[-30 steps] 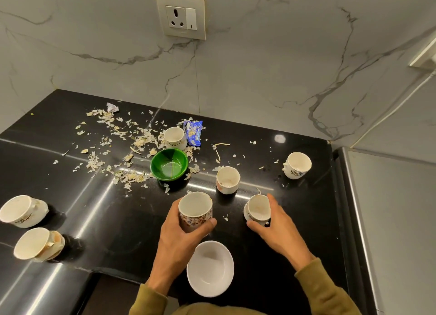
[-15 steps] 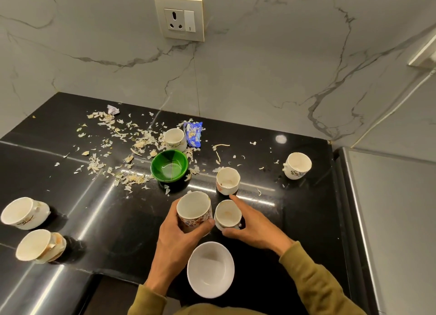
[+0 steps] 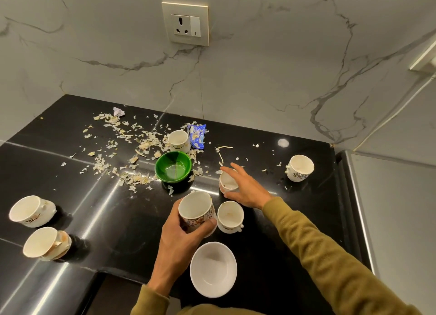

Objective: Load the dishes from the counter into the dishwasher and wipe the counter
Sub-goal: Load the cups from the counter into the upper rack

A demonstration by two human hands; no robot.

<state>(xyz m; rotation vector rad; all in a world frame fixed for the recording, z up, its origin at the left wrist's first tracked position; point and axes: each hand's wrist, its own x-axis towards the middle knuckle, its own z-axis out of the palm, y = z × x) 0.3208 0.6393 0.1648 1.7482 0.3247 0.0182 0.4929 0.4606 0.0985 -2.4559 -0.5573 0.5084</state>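
Two white cups sit near the left edge of the black counter (image 3: pixel 70 135). The first cup (image 3: pixel 31 211) lies tipped on its side, and the second cup (image 3: pixel 46 244) is just in front of it, tipped too. Bits of peel (image 3: pixel 125 147) are spread over the back left part of the counter. In the middle, a green bowl (image 3: pixel 173 166) stands upright. Just behind it is a small white cup (image 3: pixel 179 140), and a blue wrapper (image 3: pixel 197 136) lies beside that cup.

The left hand (image 3: pixel 175 246) wraps its thumb and fingers around a flowered mug (image 3: pixel 197 212) near the front edge. Right beside the mug stands a little white cup with a handle (image 3: pixel 230 216). A white bowl (image 3: pixel 213 268) sits at the front edge, close to the left hand.

The right hand (image 3: pixel 245 188) reaches over another small white cup (image 3: pixel 227 181) behind the little cup. Its fingers are spread and straight and touch the cup's rim, and it does not grip it. Farther right, near the right edge, one more white cup (image 3: pixel 300 168) stands alone. A grey steel surface (image 3: pixel 389 208) is beside the counter's right edge. A wall socket (image 3: pixel 185 23) is on the marble wall behind.
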